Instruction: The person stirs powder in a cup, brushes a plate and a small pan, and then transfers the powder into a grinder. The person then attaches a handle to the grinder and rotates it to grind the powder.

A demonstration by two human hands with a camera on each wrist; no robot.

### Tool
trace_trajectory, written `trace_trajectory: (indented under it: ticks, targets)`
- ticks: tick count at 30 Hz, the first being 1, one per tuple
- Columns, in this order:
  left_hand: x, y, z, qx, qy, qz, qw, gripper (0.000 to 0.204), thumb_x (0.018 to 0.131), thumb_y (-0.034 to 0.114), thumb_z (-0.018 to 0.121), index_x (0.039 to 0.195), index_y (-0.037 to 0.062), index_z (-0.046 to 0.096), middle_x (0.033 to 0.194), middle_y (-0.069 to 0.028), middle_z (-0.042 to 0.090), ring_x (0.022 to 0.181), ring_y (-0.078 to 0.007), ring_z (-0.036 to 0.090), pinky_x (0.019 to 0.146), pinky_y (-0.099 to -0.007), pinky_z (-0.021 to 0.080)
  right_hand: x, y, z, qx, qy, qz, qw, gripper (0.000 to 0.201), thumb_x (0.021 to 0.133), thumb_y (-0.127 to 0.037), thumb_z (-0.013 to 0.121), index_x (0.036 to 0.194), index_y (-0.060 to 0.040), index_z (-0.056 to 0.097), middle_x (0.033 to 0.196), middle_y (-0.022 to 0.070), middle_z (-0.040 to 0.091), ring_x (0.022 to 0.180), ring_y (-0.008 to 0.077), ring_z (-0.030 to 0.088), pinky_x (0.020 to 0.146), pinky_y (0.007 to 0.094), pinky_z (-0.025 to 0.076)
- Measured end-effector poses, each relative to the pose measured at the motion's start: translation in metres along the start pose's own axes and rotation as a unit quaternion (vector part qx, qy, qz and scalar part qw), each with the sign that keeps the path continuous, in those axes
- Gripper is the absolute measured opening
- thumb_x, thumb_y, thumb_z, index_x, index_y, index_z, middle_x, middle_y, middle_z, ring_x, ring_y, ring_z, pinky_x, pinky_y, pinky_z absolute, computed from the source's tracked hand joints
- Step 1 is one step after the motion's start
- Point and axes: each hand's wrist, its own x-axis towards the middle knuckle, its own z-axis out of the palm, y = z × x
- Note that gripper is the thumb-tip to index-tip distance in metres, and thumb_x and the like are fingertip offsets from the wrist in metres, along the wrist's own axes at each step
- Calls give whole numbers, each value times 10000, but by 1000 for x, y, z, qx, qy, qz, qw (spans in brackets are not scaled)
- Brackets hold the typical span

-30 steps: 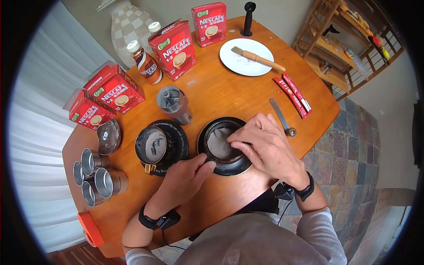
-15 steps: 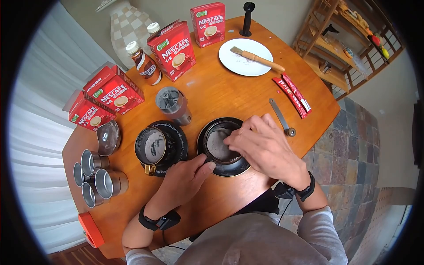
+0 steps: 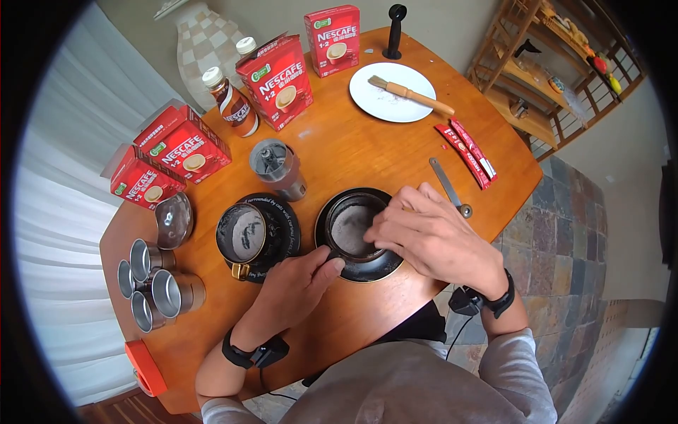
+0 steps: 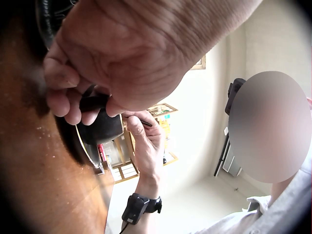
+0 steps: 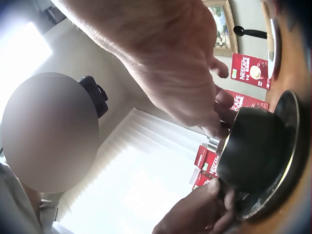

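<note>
Two hands are at one black cup (image 3: 332, 225), the landmark for every place here, which sits upright on one black saucer (image 3: 367, 271) on the worktop (image 3: 332, 318) and contains grey powder (image 3: 347, 230). The grip of the left hand (image 3: 291, 286) is closed round the cup's handle. The right hand (image 3: 445, 237) is above the cup's rim, its grip curled round one thin dark tool (image 4: 147, 123), largely hidden by its fingers. Left of the cup are one other cup (image 3: 225, 233), also with powder inside, its saucer (image 3: 287, 230), and, farther left, four metal cups (image 3: 167, 292) grouped together and one glass bowl (image 3: 174, 220). Farther left and nearer the person is one orange-red object (image 3: 145, 367). Beyond the cup and to its left stand one grey grinder (image 3: 286, 177), two bottles (image 3: 237, 109) and three of the four red boxes (image 3: 282, 85); the fourth is almost straight beyond the cup. Beyond it to the right are one white plate (image 3: 364, 95) with one wooden-handled brush (image 3: 409, 93) lying across it, and one black upright tool (image 3: 395, 32). Right of the cup, past the right hand, lie two red sachets (image 3: 466, 154) and one metal scoop (image 3: 444, 181).
</note>
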Motion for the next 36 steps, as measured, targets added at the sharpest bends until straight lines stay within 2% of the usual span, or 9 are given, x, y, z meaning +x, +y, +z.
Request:
trace_trajectory:
  ticks: [1,4,12,15,21,24,30,33,36]
  targets:
    - [0,0,0,-1,-3,-2,1000,326,1080,296,553,926,15,608,681,-94,600,628,-208,593,627,-356,467,0,0,-3,20,-11,0,1000,130,851,-82,721,979,-71,706,926,15,618,953,214,562,788,348,406]
    - [0,-2,2,-4,13,22,1000,336,1079,333,584,920,37,581,715,-211,615,729,-457,634,625,-513,462,3,-2,-10,22,-17,11,1000,139,842,-71,715,980,-68,700,914,24,597,932,220,550,784,353,406]
    - [0,-2,2,-1,9,17,1000,334,1081,332,579,917,41,575,718,-211,615,727,-456,632,625,-513,462,4,-5,-15,52,-65,21,996,121,916,-160,761,1005,-80,742,973,29,662,932,242,584,796,360,430]
    - [1,-2,3,1,10,20,1000,333,1082,332,577,917,43,575,721,-211,616,726,-456,632,625,-514,462,13,-3,-4,-36,23,37,998,116,911,-149,763,1006,-84,751,957,30,670,910,250,587,796,360,432]
    - [-1,-2,2,-1,14,18,1000,333,1080,330,579,916,41,573,714,-212,609,727,-456,631,624,-514,461,6,-6,-9,75,-50,5,996,122,906,-139,765,1017,-90,750,986,34,686,940,248,593,799,362,437]
    - [0,-2,3,-4,15,24,1000,328,1080,325,580,915,42,572,704,-210,603,718,-456,628,616,-513,457,11,-3,1,-9,33,20,999,104,869,-105,718,971,-87,700,913,16,586,937,223,543,794,353,412]
    - [0,-5,3,0,16,21,1000,328,1077,322,584,910,40,565,703,-209,606,712,-458,626,612,-513,456,5,-3,-1,95,-26,-13,995,107,864,-95,704,971,-94,695,914,12,588,943,225,539,795,358,410]
    - [1,-2,3,-5,13,20,1000,330,1077,321,585,909,38,563,707,-210,609,716,-457,627,614,-513,458,12,-5,7,-12,51,25,998,94,877,-114,710,970,-105,707,905,7,603,940,220,549,802,353,419]
    - [0,-3,3,-6,15,19,1000,332,1077,323,585,911,36,565,709,-212,610,719,-456,629,617,-514,459,11,-2,12,26,11,-13,1000,93,887,-127,719,977,-108,712,902,5,611,940,219,552,802,350,420]
